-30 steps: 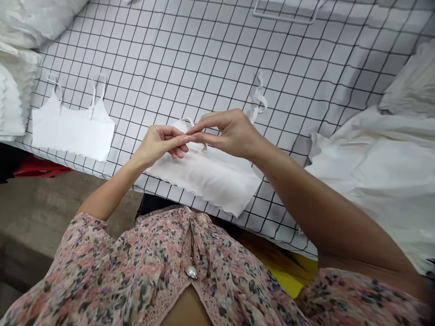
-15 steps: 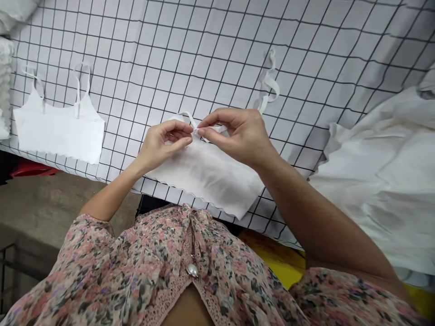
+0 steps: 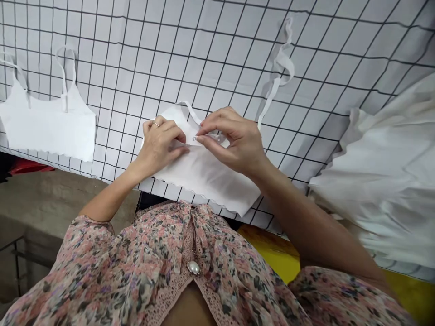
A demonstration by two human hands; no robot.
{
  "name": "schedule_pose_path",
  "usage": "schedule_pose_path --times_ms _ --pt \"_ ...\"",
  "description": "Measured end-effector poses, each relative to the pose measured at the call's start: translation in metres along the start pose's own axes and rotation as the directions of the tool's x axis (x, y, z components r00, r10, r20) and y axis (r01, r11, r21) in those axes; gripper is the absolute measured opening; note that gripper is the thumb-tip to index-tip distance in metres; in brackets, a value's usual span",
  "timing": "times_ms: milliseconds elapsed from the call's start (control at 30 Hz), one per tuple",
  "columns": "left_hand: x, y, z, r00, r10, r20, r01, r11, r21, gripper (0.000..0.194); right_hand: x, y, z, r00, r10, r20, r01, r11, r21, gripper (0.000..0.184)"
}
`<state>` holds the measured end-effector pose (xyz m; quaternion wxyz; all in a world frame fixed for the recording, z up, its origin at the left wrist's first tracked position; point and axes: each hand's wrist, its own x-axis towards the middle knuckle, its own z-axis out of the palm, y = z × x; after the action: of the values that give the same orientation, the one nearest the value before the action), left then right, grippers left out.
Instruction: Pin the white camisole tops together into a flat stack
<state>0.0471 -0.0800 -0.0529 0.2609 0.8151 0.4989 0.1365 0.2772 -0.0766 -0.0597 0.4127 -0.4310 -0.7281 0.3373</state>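
Observation:
A white camisole top [image 3: 204, 176] with a scalloped hem lies flat on the grid-printed table cover [image 3: 210, 54], in front of me. My left hand [image 3: 159, 145] rests on its upper left part, fingers curled onto the fabric. My right hand [image 3: 234, 140] pinches the white strap [image 3: 210, 137] near the top edge, a little to the right of my left hand. A small metal piece [image 3: 195, 138] glints at my right fingertips, too small to identify. A second strap [image 3: 282, 68] of the same top loops out beyond my right hand, and a thin strap loop [image 3: 188, 108] rises above the neckline.
A second white camisole top [image 3: 47, 129] lies on the cover at the left. A heap of white fabric [image 3: 384, 172] lies at the right. Below the table edge are a yellow surface [image 3: 268, 249], a red object [image 3: 30, 167] and a concrete floor [image 3: 34, 194].
The view has shifted, so the table appears moved up and left. My left hand has gone from pinching the strap to lying on the fabric, while my right hand stays pinched at the strap.

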Motion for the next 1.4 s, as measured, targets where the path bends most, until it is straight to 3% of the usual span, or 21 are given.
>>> schedule_pose_path --times_ms 367,900,1233,1400 --pt "-0.004 -0.008 0.019 0.996 0.047 -0.082 -0.051 0.998 -0.045 0.017 -0.012 0.007 0.016 0.999 -0.035 0.03 0.038 0.996 -0.076 0.015" --pt "-0.002 -0.004 0.017 0.999 -0.012 -0.045 0.006 0.993 -0.118 0.018 -0.014 0.001 0.013 0.986 0.141 0.089 -0.137 0.99 -0.044 0.024" --pt "-0.003 -0.004 0.017 0.999 -0.009 -0.039 0.004 0.992 -0.127 0.017 -0.017 0.006 0.015 0.988 0.115 0.105 -0.111 0.993 -0.041 0.026" --pt "-0.003 -0.004 0.016 0.999 -0.005 -0.039 -0.002 0.988 -0.156 0.025 -0.018 0.01 0.012 0.986 0.106 0.126 -0.103 0.994 -0.031 0.025"
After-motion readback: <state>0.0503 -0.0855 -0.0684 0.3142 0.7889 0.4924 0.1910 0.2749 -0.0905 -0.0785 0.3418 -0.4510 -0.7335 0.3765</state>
